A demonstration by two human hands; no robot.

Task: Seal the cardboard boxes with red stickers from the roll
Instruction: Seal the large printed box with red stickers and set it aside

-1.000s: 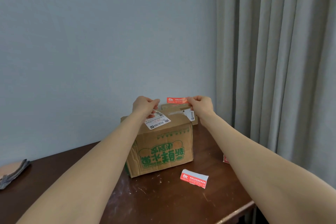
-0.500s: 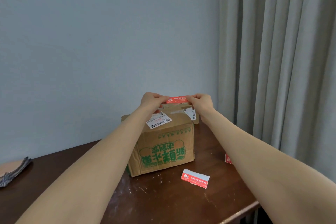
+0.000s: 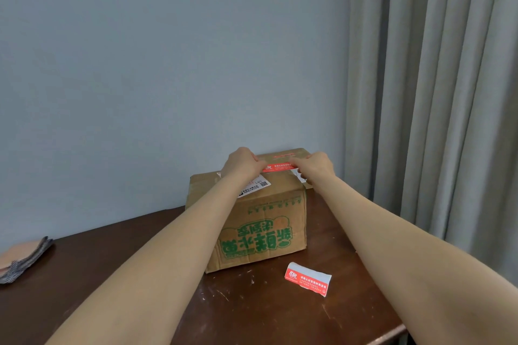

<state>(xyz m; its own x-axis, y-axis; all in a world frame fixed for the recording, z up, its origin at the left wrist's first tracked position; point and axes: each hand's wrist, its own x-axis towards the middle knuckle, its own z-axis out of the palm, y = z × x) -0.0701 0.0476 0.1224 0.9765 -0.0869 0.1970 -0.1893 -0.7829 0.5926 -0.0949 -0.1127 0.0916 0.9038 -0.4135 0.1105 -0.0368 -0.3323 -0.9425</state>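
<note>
A cardboard box point(image 3: 263, 235) with green print stands on the dark wooden table point(image 3: 252, 308), with a second box point(image 3: 291, 152) close behind it. A red sticker point(image 3: 279, 167) lies stretched across the top of the front box. My left hand point(image 3: 241, 164) pinches its left end and my right hand point(image 3: 315, 165) pinches its right end, both low against the box top. The folded sticker roll point(image 3: 307, 278), red and white, lies on the table in front of the box to the right.
A grey wall rises behind the boxes and grey curtains point(image 3: 434, 92) hang at the right. A folded cloth on a pinkish item point(image 3: 22, 259) sits at the table's left edge. The table's front right corner point(image 3: 392, 330) is near.
Both hands have lowered the red sticker from above the boxes down onto the top of the front box. The left hand closed onto the sticker's left end.
</note>
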